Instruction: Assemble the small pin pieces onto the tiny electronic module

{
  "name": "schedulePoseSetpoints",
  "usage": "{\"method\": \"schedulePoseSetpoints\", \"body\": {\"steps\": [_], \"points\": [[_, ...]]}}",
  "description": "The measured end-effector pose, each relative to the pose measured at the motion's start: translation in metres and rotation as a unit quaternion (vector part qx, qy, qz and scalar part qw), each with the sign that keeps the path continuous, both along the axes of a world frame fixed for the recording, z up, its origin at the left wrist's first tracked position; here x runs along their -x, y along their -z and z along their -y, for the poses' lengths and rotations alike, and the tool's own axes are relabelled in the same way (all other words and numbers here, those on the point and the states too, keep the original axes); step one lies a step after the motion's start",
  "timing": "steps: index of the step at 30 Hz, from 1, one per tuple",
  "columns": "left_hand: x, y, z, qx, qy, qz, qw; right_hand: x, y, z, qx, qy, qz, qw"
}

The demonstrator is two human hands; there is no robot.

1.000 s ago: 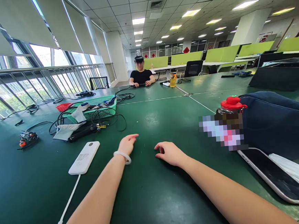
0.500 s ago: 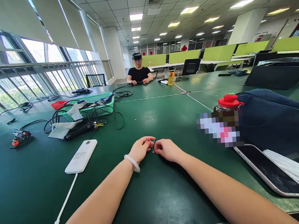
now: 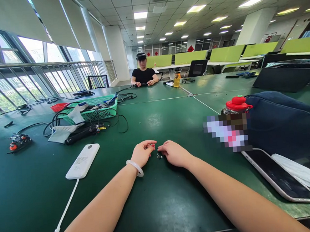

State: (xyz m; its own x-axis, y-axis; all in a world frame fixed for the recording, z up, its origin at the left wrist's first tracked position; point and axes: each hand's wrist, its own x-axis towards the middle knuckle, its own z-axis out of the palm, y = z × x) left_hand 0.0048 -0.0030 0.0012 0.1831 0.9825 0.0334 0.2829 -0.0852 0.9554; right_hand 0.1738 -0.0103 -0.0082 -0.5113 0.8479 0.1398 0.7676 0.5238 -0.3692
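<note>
Bare left hand (image 3: 142,153) and right hand (image 3: 175,153) flank a small black-and-silver object (image 3: 159,156) at six o'clock on a glossy green tabletop (image 3: 162,204); a flat white rectangular device (image 3: 82,161) lies at eight.

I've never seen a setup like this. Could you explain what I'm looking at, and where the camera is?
There are no robot arms here: a person is working with bare hands. The camera is worn on their head, looking forward and down.

The left hand and right hand are close together over a green table. A tiny metallic thing is by the right fingertips; whether either hand grips anything is too small to tell.

Also on the table are a white charger with a cable, a green basket, a phone and a dark bag. Another person sits opposite.
</note>
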Motion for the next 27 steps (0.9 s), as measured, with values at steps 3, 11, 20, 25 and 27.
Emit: {"method": "schedulePoseSetpoints", "body": {"steps": [3,11,20,25,27], "points": [[0.0014,-0.0006,0.0008,0.009,0.000,-0.002,1.000,-0.0012,-0.0062,0.0075,0.013,0.015,-0.002,1.000],[0.0006,0.0030,-0.0018,0.053,-0.014,0.031,0.998,0.0052,-0.0058,0.0086,-0.019,0.004,-0.019,1.000],[-0.0008,0.0000,0.0006,0.063,-0.019,0.030,0.997,0.0057,-0.0025,0.0066,-0.031,0.037,-0.022,0.999],[0.0033,0.0023,-0.0029,0.042,-0.039,0.017,0.998,0.0048,-0.0072,0.0077,-0.024,0.034,-0.046,0.998],[0.0042,0.0035,-0.0037,0.031,-0.045,0.017,0.998,0.0072,-0.0069,0.0094,-0.033,0.028,-0.043,0.998]]}}
